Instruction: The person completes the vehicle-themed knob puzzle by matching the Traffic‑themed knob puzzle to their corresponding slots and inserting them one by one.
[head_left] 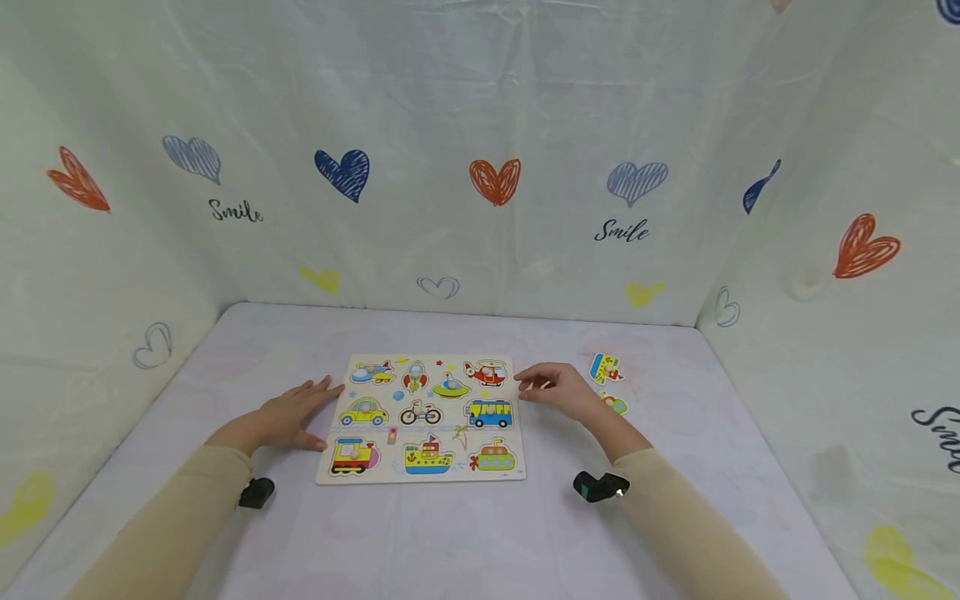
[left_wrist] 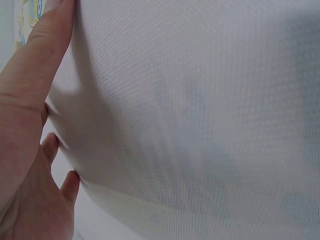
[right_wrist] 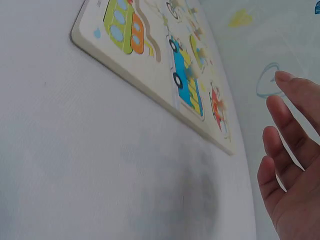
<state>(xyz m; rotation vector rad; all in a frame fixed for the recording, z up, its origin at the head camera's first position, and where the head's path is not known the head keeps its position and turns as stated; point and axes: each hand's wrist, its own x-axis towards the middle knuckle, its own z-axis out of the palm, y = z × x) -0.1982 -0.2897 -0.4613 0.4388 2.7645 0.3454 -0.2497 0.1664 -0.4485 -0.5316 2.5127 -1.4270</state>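
Note:
A wooden vehicle puzzle board (head_left: pixel 431 392) lies flat on the table, with several vehicle pieces in it. My left hand (head_left: pixel 288 414) rests at the board's left edge, fingers spread; in the left wrist view its thumb (left_wrist: pixel 37 60) and fingertips lie along the table surface. Beside the board's upper right edge is my right hand (head_left: pixel 558 392), its fingers loosely bent and holding nothing. The right wrist view shows those fingers (right_wrist: pixel 282 145) apart from the board. Just beyond the right hand lie a loose ship piece (head_left: pixel 604 367) and a green and yellow piece (head_left: pixel 613 403), partly hidden by the wrist.
The board's bottom row shows a train (head_left: pixel 354 456), a ship picture (head_left: pixel 428 457) and a submarine picture (head_left: pixel 492 456). A pale table (head_left: pixel 420 542) extends around the board. White curtains (head_left: pixel 450 100) with printed hearts stand behind and at both sides.

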